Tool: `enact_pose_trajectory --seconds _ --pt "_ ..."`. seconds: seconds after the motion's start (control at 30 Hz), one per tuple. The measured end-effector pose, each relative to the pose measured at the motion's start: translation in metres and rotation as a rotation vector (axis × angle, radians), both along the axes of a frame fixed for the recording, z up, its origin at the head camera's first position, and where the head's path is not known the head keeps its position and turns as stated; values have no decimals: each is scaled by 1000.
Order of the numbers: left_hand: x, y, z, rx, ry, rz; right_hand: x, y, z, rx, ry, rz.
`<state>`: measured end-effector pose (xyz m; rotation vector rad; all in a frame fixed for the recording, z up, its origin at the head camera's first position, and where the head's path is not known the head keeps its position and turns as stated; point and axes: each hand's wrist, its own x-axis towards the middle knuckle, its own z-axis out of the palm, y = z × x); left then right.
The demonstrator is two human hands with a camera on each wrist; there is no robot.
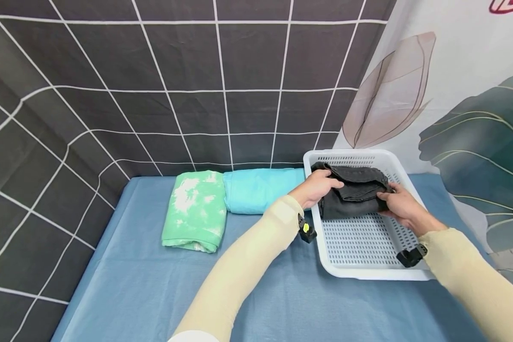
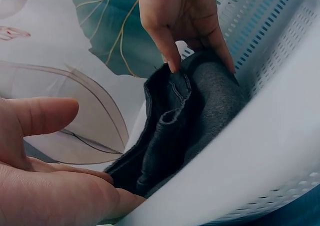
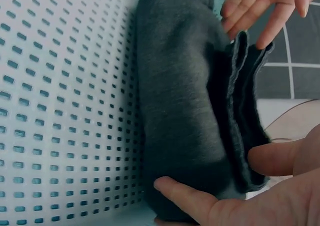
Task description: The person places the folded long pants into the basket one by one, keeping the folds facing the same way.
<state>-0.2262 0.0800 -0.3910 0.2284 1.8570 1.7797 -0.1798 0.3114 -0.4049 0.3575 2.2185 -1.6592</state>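
Observation:
Folded dark jeans [image 1: 355, 190] lie across the far half of a white plastic basket [image 1: 333, 271], waistband edge up. At their right end my right hand [image 1: 403, 206] holds the fold between thumb and fingers; in the right wrist view the thumb presses the waistband and the index finger lies on the denim. My left hand [image 1: 318, 187] is at the left end, its fingers touching the cloth. The left wrist view has the left thumb [image 2: 52, 115] standing clear of the jeans [image 2: 200, 105]. Some left fingertips are hidden by the cloth.
Left of the basket lies a folded light-blue cloth [image 1: 261, 190], beside a folded green-and-white tie-dye cloth [image 1: 196, 209]. All rest on a blue-covered surface [image 1: 145, 294]. A dark grid-patterned curtain [image 1: 188, 61] hangs behind, meeting a leaf-printed white one [image 1: 457, 61] at right.

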Motion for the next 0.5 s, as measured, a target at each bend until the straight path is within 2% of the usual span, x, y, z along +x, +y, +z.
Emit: enact_pose_trajectory --seconds 0.2,0.5 --pt "0 -5 6 37 -19 -30 7 -2 11 20 -18 56" --pt "-1 -17 9 95 -3 -65 20 -10 27 184 -5 103"
